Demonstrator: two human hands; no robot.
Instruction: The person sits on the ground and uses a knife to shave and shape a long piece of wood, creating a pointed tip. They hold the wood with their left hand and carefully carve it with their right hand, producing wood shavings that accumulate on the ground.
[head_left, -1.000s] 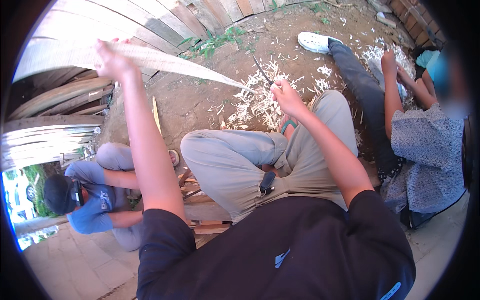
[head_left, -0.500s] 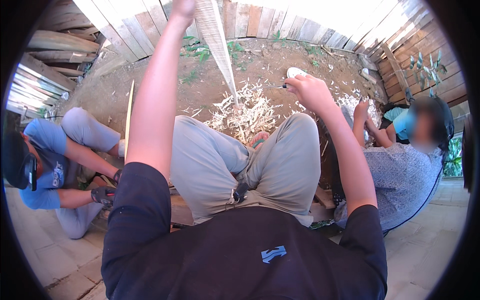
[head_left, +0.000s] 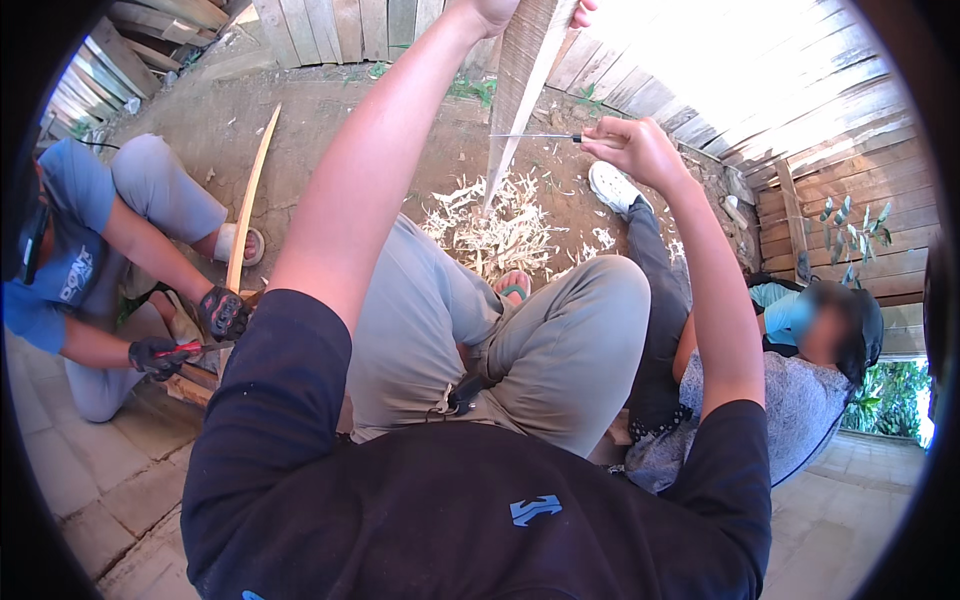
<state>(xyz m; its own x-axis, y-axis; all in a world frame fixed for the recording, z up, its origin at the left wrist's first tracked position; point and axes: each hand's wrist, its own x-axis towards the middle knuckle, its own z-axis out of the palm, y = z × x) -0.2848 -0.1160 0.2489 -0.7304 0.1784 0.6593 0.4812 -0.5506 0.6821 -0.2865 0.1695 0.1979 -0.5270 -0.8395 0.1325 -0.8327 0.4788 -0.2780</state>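
Head view: left fisheye, head-worn, facing steeply down and forward. Dark shirt [head_left: 430, 510] closest, filling lower middle; grey trousers [head_left: 565, 330] beyond; dirt ground [head_left: 320, 130] farther, its far edge meeting plank fence [head_left: 350, 30] near top of view.

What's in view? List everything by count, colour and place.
Board: 1, pale brown, top centre
Knife: 1, silver, by board
Shavings: one pile, cream, centre
Left co-worker: 1, blue shirt, left
Gloves: 2, black, left
Tool: 1, red, left
Strip: 1, yellowish, left
Right co-worker: at least 1, grey top, right
Shoe: 1, white, right
Fence: 1, grey, back
Plant: 1, green, right
Shirt: 1, black, bottom
Trousers: one pair, beige, centre
Left hand: 1, bare, on board
Right hand: 1, bare, on knife
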